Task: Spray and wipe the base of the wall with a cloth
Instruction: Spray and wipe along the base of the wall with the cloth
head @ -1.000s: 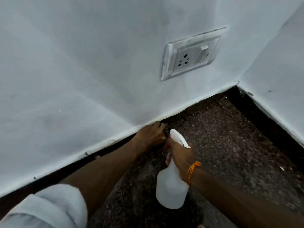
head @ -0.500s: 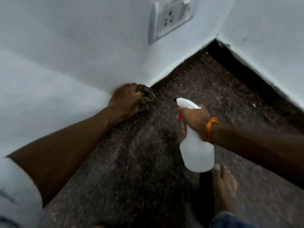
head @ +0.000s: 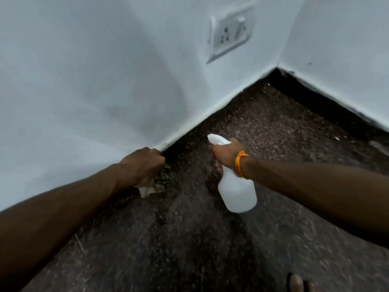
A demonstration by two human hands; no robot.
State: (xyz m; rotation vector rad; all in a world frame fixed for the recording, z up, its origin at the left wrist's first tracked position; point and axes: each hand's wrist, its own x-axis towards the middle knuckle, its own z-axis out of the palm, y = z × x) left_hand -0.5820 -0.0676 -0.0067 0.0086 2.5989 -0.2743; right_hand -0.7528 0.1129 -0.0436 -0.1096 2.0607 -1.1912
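left hand (head: 145,166) clenches cloth (head: 166,181) at wall base (head: 168,143) | right hand (head: 228,153) grips spray bottle (head: 236,190) | risk: overspray reaching socket (head: 230,32) (nozzle points wallward)

Left hand (head: 145,167) grips cloth (head: 163,182) at wall (head: 84,91) base; right hand (head: 227,153) holds spray bottle (head: 237,192).

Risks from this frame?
1. The spray bottle nozzle points toward the wall with the power socket above; mist drifting up could wet it.
2. The cloth hangs bunched in the left hand, so it may drag floor grit onto the white wall base.
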